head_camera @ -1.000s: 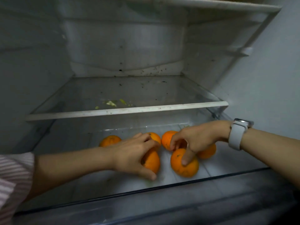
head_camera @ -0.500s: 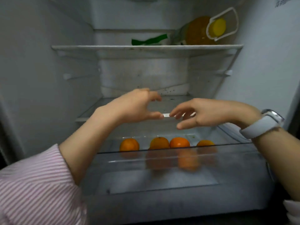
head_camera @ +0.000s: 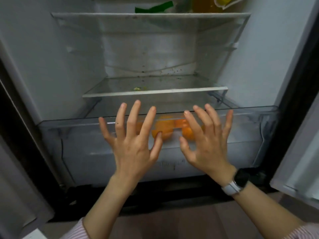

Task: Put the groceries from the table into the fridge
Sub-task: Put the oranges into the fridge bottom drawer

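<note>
The fridge stands open before me. Several oranges (head_camera: 164,128) lie in its clear bottom drawer (head_camera: 72,135), seen blurred through the front wall. My left hand (head_camera: 133,140) and my right hand (head_camera: 205,142) are spread flat, fingers apart, in front of the drawer's front wall. Both hold nothing. Whether the palms touch the plastic I cannot tell. A white watch sits on my right wrist.
A glass shelf (head_camera: 155,91) with a few green crumbs sits just above the drawer. On the higher shelf (head_camera: 150,14) lie a green-labelled pack (head_camera: 153,8) and an orange juice bottle (head_camera: 207,4). The fridge door (head_camera: 300,152) stands open at the right.
My hands let go of the oranges and came out of the drawer, rose, then spread open in front of its front wall. My head has pulled back from the fridge.
</note>
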Tool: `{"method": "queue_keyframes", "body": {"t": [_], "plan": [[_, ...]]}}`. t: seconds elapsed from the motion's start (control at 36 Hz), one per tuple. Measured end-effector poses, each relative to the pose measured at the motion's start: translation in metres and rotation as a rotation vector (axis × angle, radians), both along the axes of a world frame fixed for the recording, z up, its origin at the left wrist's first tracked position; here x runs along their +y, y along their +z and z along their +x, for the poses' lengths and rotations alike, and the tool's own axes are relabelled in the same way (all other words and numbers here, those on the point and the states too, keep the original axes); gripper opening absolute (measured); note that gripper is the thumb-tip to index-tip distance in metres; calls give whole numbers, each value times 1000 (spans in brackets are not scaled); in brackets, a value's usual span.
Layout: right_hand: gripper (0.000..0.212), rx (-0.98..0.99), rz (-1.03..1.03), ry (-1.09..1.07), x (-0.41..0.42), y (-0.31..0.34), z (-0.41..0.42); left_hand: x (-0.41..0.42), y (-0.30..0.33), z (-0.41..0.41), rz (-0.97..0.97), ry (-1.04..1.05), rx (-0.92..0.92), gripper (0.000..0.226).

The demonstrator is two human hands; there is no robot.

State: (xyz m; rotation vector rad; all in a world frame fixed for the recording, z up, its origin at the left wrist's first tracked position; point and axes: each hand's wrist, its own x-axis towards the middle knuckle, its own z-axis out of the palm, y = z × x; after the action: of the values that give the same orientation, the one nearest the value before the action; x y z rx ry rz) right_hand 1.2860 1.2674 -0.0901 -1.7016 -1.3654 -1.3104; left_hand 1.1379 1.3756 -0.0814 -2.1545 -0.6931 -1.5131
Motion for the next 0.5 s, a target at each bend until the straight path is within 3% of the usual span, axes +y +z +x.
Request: {"method": "queue_keyframes", "body": {"t": [0.5], "plan": [[55, 118, -133, -48, 70, 18, 50, 67, 15, 51, -184, 62, 171, 48]]}}
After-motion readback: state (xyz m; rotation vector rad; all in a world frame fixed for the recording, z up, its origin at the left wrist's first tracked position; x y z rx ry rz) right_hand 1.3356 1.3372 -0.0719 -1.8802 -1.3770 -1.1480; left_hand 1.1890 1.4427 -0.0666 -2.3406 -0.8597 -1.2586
